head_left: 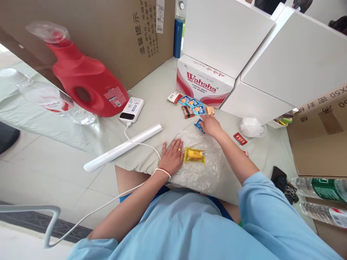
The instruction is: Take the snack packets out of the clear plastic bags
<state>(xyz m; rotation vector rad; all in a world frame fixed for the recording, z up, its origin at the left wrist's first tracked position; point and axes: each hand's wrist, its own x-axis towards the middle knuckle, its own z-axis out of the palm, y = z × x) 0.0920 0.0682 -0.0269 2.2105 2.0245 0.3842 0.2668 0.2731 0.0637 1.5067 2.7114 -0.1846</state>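
My left hand (171,156) lies flat, fingers apart, on the left edge of a clear plastic bag (202,173) spread on the table. A yellow snack packet (194,155) lies inside the bag, just right of that hand. My right hand (210,126) reaches forward and pinches a small blue packet (198,125) at the bag's far edge. Beyond it sits a cluster of small packets: blue ones (193,104), a brown one (187,112), a tan one (210,110) and a red-and-white one (174,96).
A Wahaha carton (203,82) and white boxes (273,72) stand behind the packets. A red detergent jug (84,81), a clear bottle (51,101), a power bank (132,109) with cable and a white roll (123,147) lie left. Bottles (322,189) and a cardboard box (320,133) are right.
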